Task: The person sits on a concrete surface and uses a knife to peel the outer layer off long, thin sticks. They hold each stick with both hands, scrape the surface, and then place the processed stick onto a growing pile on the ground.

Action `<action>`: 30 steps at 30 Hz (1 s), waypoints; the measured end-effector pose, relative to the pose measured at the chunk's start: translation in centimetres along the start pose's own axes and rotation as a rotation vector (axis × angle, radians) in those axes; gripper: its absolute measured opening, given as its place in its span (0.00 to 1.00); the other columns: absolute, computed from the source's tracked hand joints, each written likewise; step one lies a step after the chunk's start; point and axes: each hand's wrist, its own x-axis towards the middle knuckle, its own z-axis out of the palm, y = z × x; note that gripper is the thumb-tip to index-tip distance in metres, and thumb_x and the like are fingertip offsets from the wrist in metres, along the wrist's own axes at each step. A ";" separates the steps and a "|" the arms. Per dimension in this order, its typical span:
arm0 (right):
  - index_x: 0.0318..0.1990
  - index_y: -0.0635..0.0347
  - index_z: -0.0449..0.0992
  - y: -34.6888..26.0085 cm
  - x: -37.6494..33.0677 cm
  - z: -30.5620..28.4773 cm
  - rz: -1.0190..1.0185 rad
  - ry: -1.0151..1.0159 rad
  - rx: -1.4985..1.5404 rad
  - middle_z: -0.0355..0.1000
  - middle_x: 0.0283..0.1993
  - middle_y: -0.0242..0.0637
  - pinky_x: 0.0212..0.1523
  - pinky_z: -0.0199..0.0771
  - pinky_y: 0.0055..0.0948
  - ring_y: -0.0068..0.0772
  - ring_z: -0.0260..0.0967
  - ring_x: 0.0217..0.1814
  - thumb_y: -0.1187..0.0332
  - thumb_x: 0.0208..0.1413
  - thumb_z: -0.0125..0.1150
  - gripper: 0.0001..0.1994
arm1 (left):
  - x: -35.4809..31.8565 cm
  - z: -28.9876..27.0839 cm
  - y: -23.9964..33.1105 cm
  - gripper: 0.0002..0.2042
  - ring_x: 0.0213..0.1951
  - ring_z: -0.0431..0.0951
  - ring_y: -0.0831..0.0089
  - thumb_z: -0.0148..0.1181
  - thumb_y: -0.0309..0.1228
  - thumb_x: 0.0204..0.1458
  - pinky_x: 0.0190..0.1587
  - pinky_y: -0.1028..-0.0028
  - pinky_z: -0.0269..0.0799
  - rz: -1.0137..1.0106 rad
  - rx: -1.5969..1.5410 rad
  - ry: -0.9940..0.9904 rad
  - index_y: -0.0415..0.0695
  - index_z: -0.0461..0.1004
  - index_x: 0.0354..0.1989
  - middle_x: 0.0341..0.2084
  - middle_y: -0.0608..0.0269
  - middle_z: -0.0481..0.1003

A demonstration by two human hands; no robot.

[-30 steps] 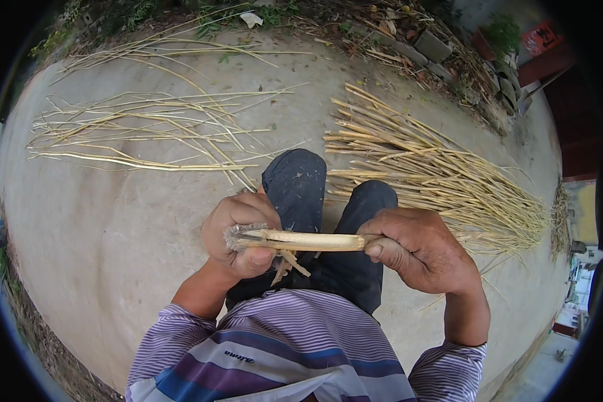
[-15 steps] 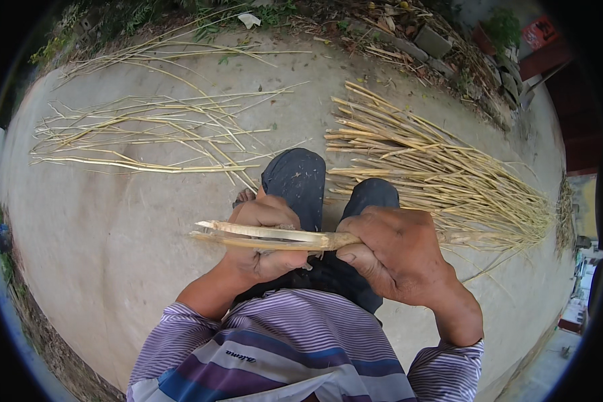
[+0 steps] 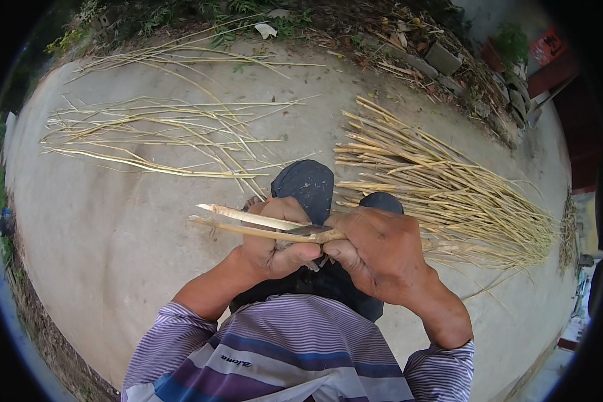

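My right hand is closed round the unsplit end of a pale woody stalk, thumb pressed near the split. The stalk runs left across my knees, parted lengthwise into two halves with light inner wood. A dark knife blade sits in the split, just left of my right thumb. My left hand is curled shut beside and partly behind the halves, apparently on the knife; its handle is hidden. The two hands are almost touching.
A thick bundle of long dry stalks lies on the concrete ground at the right. Thinner loose stalks are spread at the left, with more farther back. Behind are rubble blocks, plants and a white scrap.
My right hand has moved left, closer to my left hand. The dark blade now shows in the split, and the two halves stand farther apart. The whole view has shifted slightly.
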 end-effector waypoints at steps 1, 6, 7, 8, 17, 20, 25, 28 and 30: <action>0.34 0.59 0.73 0.2 0.2 -0.4 0.007 -0.016 0.003 0.68 0.26 0.37 0.24 0.68 0.37 0.42 0.70 0.25 0.65 0.52 0.66 0.09 | 0.5 -0.7 0.4 0.21 0.22 0.73 0.72 0.62 0.49 0.56 0.23 0.73 0.66 -0.006 -0.007 -0.034 0.40 0.70 0.32 0.22 0.62 0.73; 0.37 0.58 0.73 0.2 0.9 -1.0 -0.008 -0.039 -0.034 0.68 0.26 0.38 0.24 0.68 0.38 0.44 0.70 0.25 0.64 0.54 0.64 0.09 | 0.4 0.3 0.1 0.24 0.23 0.66 0.76 0.50 0.51 0.62 0.25 0.74 0.62 -0.067 -0.036 0.194 0.38 0.68 0.31 0.22 0.63 0.68; 0.37 0.58 0.73 0.1 1.0 -0.6 -0.002 -0.045 -0.038 0.69 0.26 0.39 0.23 0.68 0.38 0.45 0.70 0.25 0.64 0.55 0.64 0.09 | -0.2 0.6 -0.1 0.24 0.24 0.66 0.76 0.48 0.52 0.63 0.26 0.74 0.62 -0.067 -0.001 0.206 0.38 0.68 0.31 0.22 0.63 0.68; 0.38 0.58 0.73 0.1 1.2 -0.4 0.002 -0.050 -0.049 0.69 0.26 0.39 0.23 0.68 0.39 0.45 0.70 0.25 0.64 0.55 0.63 0.09 | -0.4 0.9 -0.1 0.25 0.25 0.65 0.76 0.46 0.52 0.64 0.26 0.74 0.62 -0.062 0.031 0.217 0.38 0.68 0.32 0.23 0.63 0.67; 0.39 0.59 0.74 -0.7 1.9 -0.2 0.005 -0.006 0.025 0.71 0.28 0.40 0.23 0.68 0.38 0.44 0.72 0.25 0.63 0.56 0.63 0.10 | 1.5 -2.0 1.2 0.25 0.24 0.67 0.75 0.44 0.53 0.64 0.26 0.75 0.63 0.039 0.111 -0.003 0.38 0.63 0.35 0.25 0.61 0.69; 0.39 0.59 0.74 -1.0 1.8 0.2 -0.013 0.023 0.010 0.71 0.28 0.40 0.22 0.68 0.38 0.43 0.72 0.25 0.63 0.55 0.63 0.10 | 1.2 -1.5 0.9 0.24 0.25 0.67 0.76 0.47 0.52 0.63 0.26 0.76 0.63 0.020 0.040 0.065 0.38 0.63 0.36 0.25 0.61 0.69; 0.40 0.60 0.74 -1.4 2.0 0.0 -0.008 0.075 -0.016 0.71 0.28 0.39 0.22 0.68 0.37 0.42 0.72 0.24 0.63 0.53 0.65 0.12 | 1.1 0.5 0.4 0.27 0.24 0.69 0.76 0.44 0.57 0.61 0.26 0.75 0.66 0.011 0.014 0.150 0.39 0.61 0.37 0.25 0.60 0.70; 0.40 0.60 0.75 -1.4 2.2 -0.2 -0.027 0.076 -0.058 0.71 0.28 0.39 0.22 0.68 0.37 0.42 0.72 0.24 0.63 0.53 0.65 0.12 | 2.9 -3.3 1.1 0.29 0.23 0.70 0.76 0.41 0.60 0.61 0.26 0.76 0.68 0.064 0.175 -0.129 0.40 0.61 0.36 0.24 0.60 0.70; 0.40 0.61 0.75 -1.8 2.6 -0.1 -0.039 0.066 -0.061 0.71 0.28 0.40 0.22 0.69 0.37 0.42 0.72 0.25 0.64 0.52 0.66 0.13 | 2.5 -3.4 1.0 0.28 0.23 0.70 0.75 0.44 0.59 0.60 0.26 0.75 0.68 0.069 0.156 -0.118 0.40 0.61 0.37 0.24 0.60 0.69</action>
